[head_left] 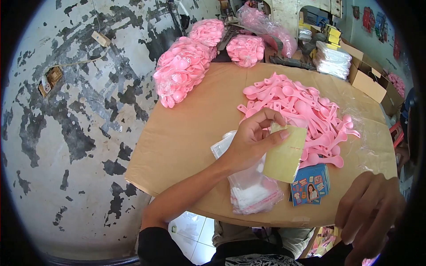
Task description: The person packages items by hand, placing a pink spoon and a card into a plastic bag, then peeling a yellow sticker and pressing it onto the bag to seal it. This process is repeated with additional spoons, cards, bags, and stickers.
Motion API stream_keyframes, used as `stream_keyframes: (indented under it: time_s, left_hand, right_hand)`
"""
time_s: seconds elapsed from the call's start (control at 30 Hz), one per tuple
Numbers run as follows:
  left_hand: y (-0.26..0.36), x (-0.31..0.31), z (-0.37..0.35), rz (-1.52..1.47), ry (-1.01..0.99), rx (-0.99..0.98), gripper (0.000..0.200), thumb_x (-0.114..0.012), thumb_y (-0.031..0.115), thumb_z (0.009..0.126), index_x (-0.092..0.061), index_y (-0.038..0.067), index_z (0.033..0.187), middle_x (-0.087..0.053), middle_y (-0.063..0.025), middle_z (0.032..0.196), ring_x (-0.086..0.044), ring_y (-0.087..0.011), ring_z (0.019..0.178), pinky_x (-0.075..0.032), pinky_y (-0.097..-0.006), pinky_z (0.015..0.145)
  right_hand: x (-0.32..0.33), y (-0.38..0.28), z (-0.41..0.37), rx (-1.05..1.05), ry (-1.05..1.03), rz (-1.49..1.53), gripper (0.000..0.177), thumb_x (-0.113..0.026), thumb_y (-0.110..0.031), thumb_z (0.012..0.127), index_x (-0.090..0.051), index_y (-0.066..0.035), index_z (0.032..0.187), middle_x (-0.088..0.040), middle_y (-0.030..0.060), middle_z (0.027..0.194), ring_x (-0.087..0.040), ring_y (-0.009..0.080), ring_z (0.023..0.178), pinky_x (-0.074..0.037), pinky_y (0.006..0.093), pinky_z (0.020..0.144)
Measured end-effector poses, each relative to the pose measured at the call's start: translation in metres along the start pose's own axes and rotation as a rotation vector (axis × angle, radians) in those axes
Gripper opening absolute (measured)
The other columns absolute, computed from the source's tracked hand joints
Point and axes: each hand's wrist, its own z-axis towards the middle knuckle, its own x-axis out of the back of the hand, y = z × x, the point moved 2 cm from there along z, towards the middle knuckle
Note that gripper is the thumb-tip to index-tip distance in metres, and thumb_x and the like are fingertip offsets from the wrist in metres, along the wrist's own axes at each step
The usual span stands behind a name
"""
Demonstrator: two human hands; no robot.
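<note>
Left hand (250,144): grip narrow, pinching yellow rectangular paper card (286,157) above brown cardboard-topped surface (177,150); slight corner hold could let it slip. Right hand (370,208): fingers curled, contents cannot be told. Blue printed card stack (306,188): uneven, could scatter if brushed.

Spoons (302,107): pink. Card I see in the left hand (253,142): pale yellow, small red print. Stacked cards (309,185): blue, multicoloured pictures. Bags (255,190): clear, reddish strips. Tabletop (191,133): tan. Wall (84,146): whitish, blotched dark grey. Sleeve (157,246): black.
</note>
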Motion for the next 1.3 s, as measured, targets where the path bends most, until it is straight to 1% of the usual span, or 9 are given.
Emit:
stream_keyframes:
  time_s: [0.13,0.2,0.3,0.4,0.63,0.73,0.93,1.13,1.3]
  left_hand:
    - [-0.001,0.003,0.001,0.004,-0.013,0.051,0.017,-0.063,0.003,0.089,-0.052,0.004,0.102,-0.055,-0.0017,0.099,-0.056,-0.0064,0.09,-0.05,-0.0222,0.073]
    - [-0.003,0.002,0.0,0.031,-0.01,0.042,0.017,-0.062,0.002,0.089,-0.052,0.004,0.103,-0.055,-0.0019,0.1,-0.056,-0.0067,0.092,-0.05,-0.023,0.075]
    - [-0.005,-0.001,0.0,0.085,-0.018,-0.018,0.017,-0.059,0.003,0.092,-0.05,0.004,0.106,-0.054,-0.0024,0.102,-0.056,-0.0076,0.094,-0.049,-0.0241,0.078]
    - [-0.005,-0.006,-0.001,0.122,-0.019,-0.046,0.022,-0.06,-0.002,0.089,-0.052,0.002,0.109,-0.054,-0.0037,0.104,-0.054,-0.008,0.097,-0.049,-0.0233,0.078]
    - [-0.002,-0.022,-0.004,0.06,0.004,0.092,0.046,-0.056,-0.005,0.089,-0.037,0.002,0.13,-0.062,-0.0168,0.115,-0.061,-0.02,0.105,-0.05,-0.0307,0.089]
    - [-0.003,-0.024,-0.004,0.073,0.002,0.062,0.042,-0.058,0.002,0.091,-0.04,0.001,0.129,-0.061,-0.0148,0.118,-0.059,-0.0164,0.106,-0.05,-0.0297,0.089]
    - [-0.004,-0.022,-0.005,0.147,0.021,0.085,0.039,-0.058,0.004,0.092,-0.044,0.0,0.128,-0.063,-0.0112,0.112,-0.06,-0.0125,0.1,-0.05,-0.0277,0.085]
    - [-0.005,-0.005,-0.002,-0.014,0.049,0.211,0.042,-0.053,0.014,0.096,-0.044,0.003,0.135,-0.063,-0.0085,0.11,-0.059,-0.012,0.098,-0.048,-0.0249,0.081]
    - [-0.001,-0.015,0.001,-0.007,0.011,0.112,0.042,-0.056,0.008,0.093,-0.046,0.002,0.133,-0.063,-0.0098,0.111,-0.061,-0.0134,0.098,-0.049,-0.025,0.08]
  right_hand:
    - [0.005,0.003,-0.013,-0.189,0.081,-0.162,0.003,-0.064,-0.001,0.068,-0.062,-0.001,0.067,-0.052,0.0022,0.046,-0.045,0.0164,0.035,-0.037,0.0305,0.034]
    - [0.02,0.011,-0.04,-0.226,0.247,-0.388,0.002,-0.064,0.001,0.071,-0.065,-0.001,0.07,-0.052,-0.0011,0.05,-0.045,0.0157,0.04,-0.038,0.0307,0.041]
    - [0.036,0.033,-0.066,-0.387,0.515,-0.825,0.022,-0.059,-0.008,0.086,-0.06,-0.001,0.107,-0.056,0.002,0.081,-0.05,0.0095,0.067,-0.041,0.0249,0.061]
    - [0.049,0.051,-0.09,-0.677,0.468,-0.785,0.038,-0.06,-0.014,0.088,-0.051,-0.003,0.123,-0.054,0.005,0.101,-0.049,0.0078,0.083,-0.04,0.0239,0.068]
    - [0.056,0.064,-0.11,-0.837,0.422,-0.653,0.047,-0.068,-0.029,0.087,-0.053,-0.004,0.124,-0.055,0.0026,0.098,-0.051,0.0092,0.082,-0.042,0.025,0.067]
    - [0.053,0.069,-0.112,-0.86,0.367,-0.643,0.045,-0.072,-0.028,0.084,-0.055,-0.005,0.12,-0.056,0.0015,0.095,-0.051,0.0078,0.078,-0.041,0.0238,0.063]
    - [0.046,0.07,-0.109,-0.863,0.493,-0.524,0.013,-0.062,-0.013,0.092,-0.065,-0.001,0.096,-0.059,-0.0006,0.074,-0.049,0.0033,0.064,-0.041,0.0215,0.057]
    - [0.048,0.07,-0.111,-0.887,0.512,-0.545,0.018,-0.058,-0.015,0.095,-0.064,0.001,0.092,-0.059,-0.0005,0.074,-0.049,0.0025,0.065,-0.042,0.0216,0.058]
    - [0.054,0.067,-0.118,-0.934,0.488,-0.471,0.019,-0.053,-0.016,0.097,-0.063,0.0,0.1,-0.057,-0.001,0.073,-0.05,0.0048,0.066,-0.043,0.0218,0.061]
